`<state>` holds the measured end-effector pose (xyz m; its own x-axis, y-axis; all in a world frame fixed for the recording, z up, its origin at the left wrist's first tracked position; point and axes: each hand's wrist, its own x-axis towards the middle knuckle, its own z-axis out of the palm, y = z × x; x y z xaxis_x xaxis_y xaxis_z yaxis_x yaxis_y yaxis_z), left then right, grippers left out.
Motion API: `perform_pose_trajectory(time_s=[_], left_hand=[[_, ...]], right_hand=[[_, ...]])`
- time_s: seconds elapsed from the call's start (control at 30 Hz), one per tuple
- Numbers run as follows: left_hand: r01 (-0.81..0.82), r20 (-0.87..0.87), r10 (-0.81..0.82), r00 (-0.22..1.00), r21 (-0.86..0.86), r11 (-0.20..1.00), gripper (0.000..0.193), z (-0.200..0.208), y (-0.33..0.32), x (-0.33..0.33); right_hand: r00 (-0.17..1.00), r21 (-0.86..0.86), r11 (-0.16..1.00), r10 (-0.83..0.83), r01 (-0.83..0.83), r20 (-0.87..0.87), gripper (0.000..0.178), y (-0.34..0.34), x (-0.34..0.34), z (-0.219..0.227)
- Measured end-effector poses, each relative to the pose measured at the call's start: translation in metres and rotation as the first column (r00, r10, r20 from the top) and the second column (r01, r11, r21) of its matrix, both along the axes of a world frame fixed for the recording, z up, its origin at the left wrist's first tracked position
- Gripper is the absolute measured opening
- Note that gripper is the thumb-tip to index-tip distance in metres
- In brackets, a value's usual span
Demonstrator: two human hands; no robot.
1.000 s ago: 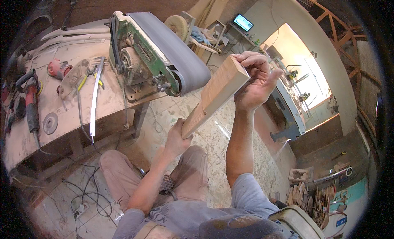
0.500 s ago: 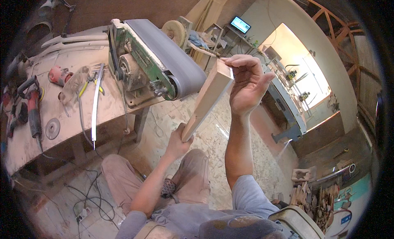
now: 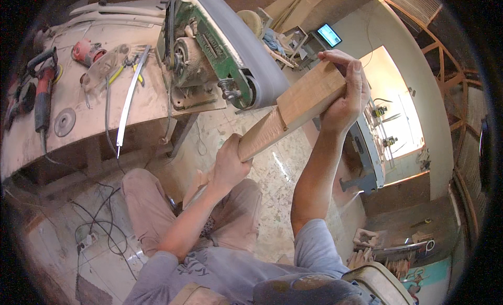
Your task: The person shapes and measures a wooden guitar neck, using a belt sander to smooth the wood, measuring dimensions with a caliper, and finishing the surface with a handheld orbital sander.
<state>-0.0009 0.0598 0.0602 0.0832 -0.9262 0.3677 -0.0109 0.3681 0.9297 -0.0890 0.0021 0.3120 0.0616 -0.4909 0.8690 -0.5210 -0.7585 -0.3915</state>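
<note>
Head camera shows me the left hand [image 3: 230, 161] closed around the near end of a wooden block [image 3: 309, 93], the right hand [image 3: 348, 93] half curled over its far end. I see the block just right of the belt sander [image 3: 230, 64]. Left of the sander, pliers [image 3: 116, 75] and a grinder [image 3: 44, 98] lie on the bench [image 3: 78, 132]; beyond it, to the right, a screen [image 3: 329, 35] glows.

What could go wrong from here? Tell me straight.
If the wide grey sanding belt runs, the stepped pale wooden block, seemingly near it, could catch and twist in the left hand. The right hand, at the block's far end, might get scraped. The long flat whitish strip, apparently jutting past the edge of the dusty tan bench, may get knocked down.
</note>
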Motion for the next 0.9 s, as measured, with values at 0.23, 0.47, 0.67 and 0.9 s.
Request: perform_pose_trajectory(time_s=[0.23, 0.47, 0.67, 0.9], left_hand=[[0.051, 0.011, -0.051, 0.999, 0.029, 0.998, 0.026, -0.004, -0.009, 0.006], [0.174, -0.061, -0.170, 0.984, 0.054, 0.983, 0.029, -0.005, -0.017, 0.006], [0.243, -0.048, -0.242, 0.969, 0.011, 0.970, 0.029, -0.008, -0.024, 0.011], [0.381, -0.129, -0.374, 0.919, 0.034, 0.924, 0.033, -0.013, -0.030, 0.017]], right_hand=[[0.997, -0.021, 0.998, -0.060, 0.059, -0.055, 0.055, -0.012, 0.005, -0.004], [0.987, -0.056, 0.990, -0.131, 0.126, -0.092, 0.054, -0.014, 0.014, -0.003], [0.986, -0.077, 0.985, -0.157, 0.153, -0.052, 0.056, -0.015, 0.012, -0.007], [0.997, -0.029, 0.998, -0.060, 0.059, -0.038, 0.054, -0.020, 0.013, -0.009]])
